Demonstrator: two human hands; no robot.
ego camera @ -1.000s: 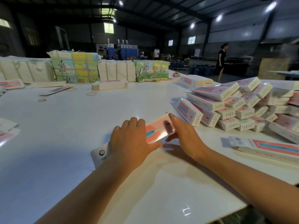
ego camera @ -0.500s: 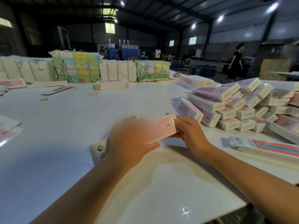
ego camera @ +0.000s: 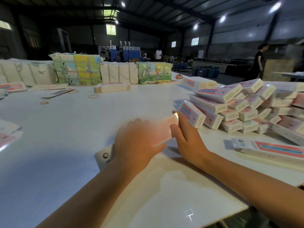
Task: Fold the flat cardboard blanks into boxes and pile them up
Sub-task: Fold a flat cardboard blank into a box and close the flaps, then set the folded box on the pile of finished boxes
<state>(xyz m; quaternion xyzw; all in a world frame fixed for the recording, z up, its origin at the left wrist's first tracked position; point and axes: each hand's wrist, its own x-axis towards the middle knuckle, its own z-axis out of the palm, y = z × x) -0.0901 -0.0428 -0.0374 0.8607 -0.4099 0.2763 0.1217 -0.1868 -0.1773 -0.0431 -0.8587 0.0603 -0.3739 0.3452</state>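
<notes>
Both hands are working one pink-and-white cardboard blank (ego camera: 162, 131) lying at about 6 o'clock on the white table (ego camera: 65, 129), just short of the pile of folded boxes (ego camera: 233, 106) at 3 o'clock. The left hand (ego camera: 134, 142) is lying over the blank's near half with fingers curled across it, though motion blur is hiding whether it is pressing or gripping. The right hand (ego camera: 185, 139) is clamping the far end, thumb against the near face and fingers wrapping the end edge.

To do this step well, in my judgement, the left hand should be pinning the body steady while the right is squaring the sleeve along its creases, then tucking the end flap cleanly so that no corner buckles.

Against the frame a second ago, the blank's far end is now lifting off the table rather than lying flat, the right hand has closed round it instead of touching it with one fingertip, and the person in black at 2 o'clock in the background has walked farther right.

A further stack of flat blanks (ego camera: 271, 149) is waiting at 4 o'clock.
</notes>
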